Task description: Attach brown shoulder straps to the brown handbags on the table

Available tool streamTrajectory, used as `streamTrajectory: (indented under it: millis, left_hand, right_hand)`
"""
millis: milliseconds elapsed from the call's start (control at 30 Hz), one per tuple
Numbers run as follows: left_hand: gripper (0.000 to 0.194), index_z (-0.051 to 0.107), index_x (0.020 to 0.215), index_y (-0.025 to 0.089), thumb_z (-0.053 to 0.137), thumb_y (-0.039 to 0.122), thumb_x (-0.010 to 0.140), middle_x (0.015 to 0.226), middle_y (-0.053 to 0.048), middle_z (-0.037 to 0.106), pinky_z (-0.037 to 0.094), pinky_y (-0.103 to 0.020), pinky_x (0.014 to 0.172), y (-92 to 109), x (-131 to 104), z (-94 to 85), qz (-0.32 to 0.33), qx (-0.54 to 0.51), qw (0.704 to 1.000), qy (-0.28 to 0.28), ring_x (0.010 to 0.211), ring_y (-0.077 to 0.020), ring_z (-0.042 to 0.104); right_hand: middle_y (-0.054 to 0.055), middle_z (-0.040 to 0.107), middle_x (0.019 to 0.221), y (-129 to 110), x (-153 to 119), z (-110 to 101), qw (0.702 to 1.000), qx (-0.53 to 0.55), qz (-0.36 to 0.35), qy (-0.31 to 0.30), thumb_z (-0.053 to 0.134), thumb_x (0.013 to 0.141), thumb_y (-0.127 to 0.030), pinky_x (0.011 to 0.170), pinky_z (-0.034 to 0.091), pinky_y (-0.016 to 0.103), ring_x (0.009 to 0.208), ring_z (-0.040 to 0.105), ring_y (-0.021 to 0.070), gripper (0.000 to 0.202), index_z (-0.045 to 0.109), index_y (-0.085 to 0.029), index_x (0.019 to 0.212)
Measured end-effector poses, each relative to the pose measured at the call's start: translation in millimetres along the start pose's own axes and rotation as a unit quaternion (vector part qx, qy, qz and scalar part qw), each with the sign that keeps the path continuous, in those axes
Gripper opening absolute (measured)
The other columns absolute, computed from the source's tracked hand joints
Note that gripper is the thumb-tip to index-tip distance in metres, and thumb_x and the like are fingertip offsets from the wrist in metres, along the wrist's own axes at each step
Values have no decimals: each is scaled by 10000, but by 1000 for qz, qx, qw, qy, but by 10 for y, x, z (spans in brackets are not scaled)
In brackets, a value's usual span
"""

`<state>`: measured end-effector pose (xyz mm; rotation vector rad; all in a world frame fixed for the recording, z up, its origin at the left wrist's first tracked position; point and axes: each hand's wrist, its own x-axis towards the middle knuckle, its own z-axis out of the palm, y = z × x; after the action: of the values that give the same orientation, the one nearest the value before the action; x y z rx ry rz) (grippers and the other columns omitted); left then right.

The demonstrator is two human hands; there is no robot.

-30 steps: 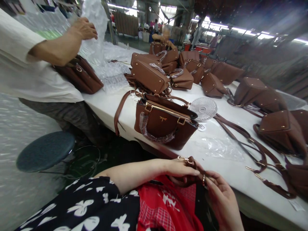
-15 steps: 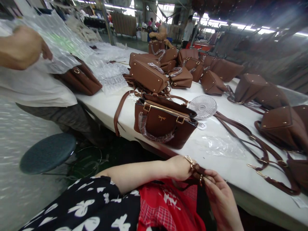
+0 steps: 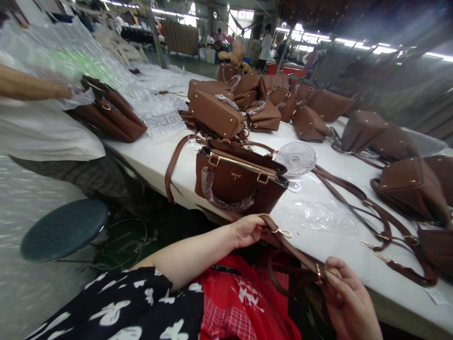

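A brown shoulder strap [image 3: 295, 251] with a gold clip and a gold buckle stretches between my two hands, above my lap. My left hand [image 3: 248, 230] is closed round its upper end, close to the clip. With thumb and fingers, my right hand [image 3: 348, 293] pinches it at the buckle; part of the strap hangs in a loop below. Just beyond my left hand, a brown handbag [image 3: 235, 182] with a gold dragonfly emblem stands at the table edge. Its front handle is wrapped in clear plastic, and its top shows a gold zip.
A small round fan [image 3: 296, 159] stands behind the handbag's right side. Several brown bags [image 3: 216, 113] lie across the white table [image 3: 325, 245], with loose straps [image 3: 382, 226] at right. At left a co-worker's arm [image 3: 31, 84] reaches to another bag [image 3: 116, 113]. A round stool [image 3: 65, 229] stands below.
My hands have moved apart, drawing the strap out between them. My right hand has gone right and slightly down, my left slightly left and up. The co-worker's arm at left has shifted.
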<state>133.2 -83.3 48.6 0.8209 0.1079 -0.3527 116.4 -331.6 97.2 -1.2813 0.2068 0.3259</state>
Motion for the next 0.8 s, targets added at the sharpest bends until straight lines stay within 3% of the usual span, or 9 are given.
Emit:
streamTrajectory:
  millis: [67,167,233,300,467,533,567,700,800]
  left_hand:
    - [159,573,765,155,672,239,673,768,-16,628,503,-335,805,58,-13,32,7,-121,992,-18,755,-163,633]
    - [199,557,762,156,662,324,739,771,-26,629,491,-329,798,74,4,57,2,-149,989,-7,769,-170,635]
    - [295,559,763,149,520,429,850,803,-62,643,498,-364,804,42,33,38,14,-59,998,14,821,-207,644]
    - [399,583,777,144,363,440,928,835,-89,660,499,-376,822,5,51,-21,63,168,983,27,856,-219,638]
    - [150,632,656,157,615,251,771,852,-126,680,425,-422,961,-33,-10,-268,102,644,759,-8,993,-286,607]
    - [80,636,638,168,626,175,717,790,-99,675,446,-402,900,-31,-42,-331,58,696,715,-31,912,-270,621]
    - [59,636,644,173,631,166,703,755,-73,668,457,-376,854,-19,-57,-343,39,677,734,-39,852,-246,624]
    - [176,610,734,157,720,260,643,752,-23,638,460,-324,816,146,-131,-257,22,239,969,-59,794,-189,616]
    - [290,558,720,151,767,328,626,669,1,549,456,-356,875,325,-211,-133,16,-70,990,-120,826,-200,622]
  right_hand:
    - [-72,464,587,38,32,7,1000,2,11,-5,880,609,-287,404,319,70,442,363,-4,402,654,-185,926]
    - [-74,460,574,68,68,13,1000,5,18,-12,878,613,-282,396,313,71,433,354,-6,384,652,-181,908]
    - [-72,464,566,45,72,7,1000,7,13,-8,882,601,-272,402,327,70,437,367,-3,386,653,-178,896]
    - [-68,476,562,-14,64,-20,1000,9,6,9,892,571,-258,404,346,72,439,385,3,401,651,-177,881]
    - [-51,530,585,-187,40,-172,997,4,-23,75,897,530,-214,397,365,59,431,418,3,427,641,-175,868]
    - [-51,536,592,-208,46,-243,996,0,-20,81,891,537,-201,401,375,56,426,421,-1,423,641,-173,877]
    - [-54,527,586,-206,54,-277,997,3,-15,79,881,555,-201,393,372,58,418,412,-1,406,641,-174,881]
    - [-67,476,549,-159,105,-367,997,27,-5,72,840,607,-206,346,335,76,391,372,10,342,637,-180,881]
    - [-68,477,539,-116,143,-361,997,24,7,70,855,593,-213,339,320,72,379,358,2,356,636,-168,871]
